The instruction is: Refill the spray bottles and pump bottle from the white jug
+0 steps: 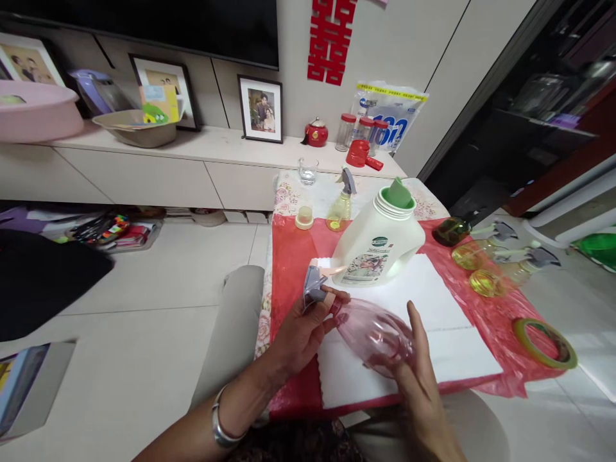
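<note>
A clear pink spray bottle with a grey trigger head lies tilted on its side in my hands, above the white sheet. My left hand is closed round its neck, just below the trigger head. At the base end, my right hand holds the bottle between thumb and fingers, with some fingers hidden behind it. Just beyond stands a large white detergent jug with a green spout. A yellowish spray bottle and a small translucent cap stand to its left.
Red plastic covers the table under the sheet. On the right lie two yellow spray bottles, a dark bottle and a roll of tape. A glass cup stands at the back, before a low cabinet.
</note>
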Demonstrator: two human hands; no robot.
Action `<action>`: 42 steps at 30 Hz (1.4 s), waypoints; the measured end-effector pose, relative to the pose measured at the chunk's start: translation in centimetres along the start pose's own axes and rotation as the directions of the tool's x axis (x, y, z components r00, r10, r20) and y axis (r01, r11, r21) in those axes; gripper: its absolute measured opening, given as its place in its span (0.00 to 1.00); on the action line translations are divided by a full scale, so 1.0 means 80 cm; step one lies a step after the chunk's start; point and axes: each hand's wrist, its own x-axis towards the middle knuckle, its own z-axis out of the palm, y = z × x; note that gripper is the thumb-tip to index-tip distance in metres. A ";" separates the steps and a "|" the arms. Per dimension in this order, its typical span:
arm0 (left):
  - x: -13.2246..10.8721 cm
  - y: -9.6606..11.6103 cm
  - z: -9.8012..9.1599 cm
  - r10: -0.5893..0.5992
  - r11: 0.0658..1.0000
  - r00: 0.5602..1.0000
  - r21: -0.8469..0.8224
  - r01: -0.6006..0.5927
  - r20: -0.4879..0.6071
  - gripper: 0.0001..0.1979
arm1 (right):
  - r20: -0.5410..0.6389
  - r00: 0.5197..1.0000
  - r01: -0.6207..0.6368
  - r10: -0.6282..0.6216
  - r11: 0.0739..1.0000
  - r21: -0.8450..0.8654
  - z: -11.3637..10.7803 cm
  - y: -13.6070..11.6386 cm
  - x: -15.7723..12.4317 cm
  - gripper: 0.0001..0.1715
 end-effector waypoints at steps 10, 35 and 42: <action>0.002 0.006 0.003 -0.005 0.999 0.988 -0.046 -0.002 -0.153 0.19 | 0.053 0.955 0.286 -0.292 0.856 -0.431 0.000 -0.011 0.003 0.51; 0.058 0.154 0.021 0.672 0.500 0.734 0.671 -0.548 0.098 0.12 | 0.003 0.953 -0.293 0.302 0.922 0.254 -0.005 -0.004 -0.001 0.34; 0.166 0.119 0.027 0.550 0.321 0.793 0.811 -0.489 0.261 0.11 | -0.287 0.933 -0.206 0.218 0.976 0.073 -0.071 0.005 0.027 0.40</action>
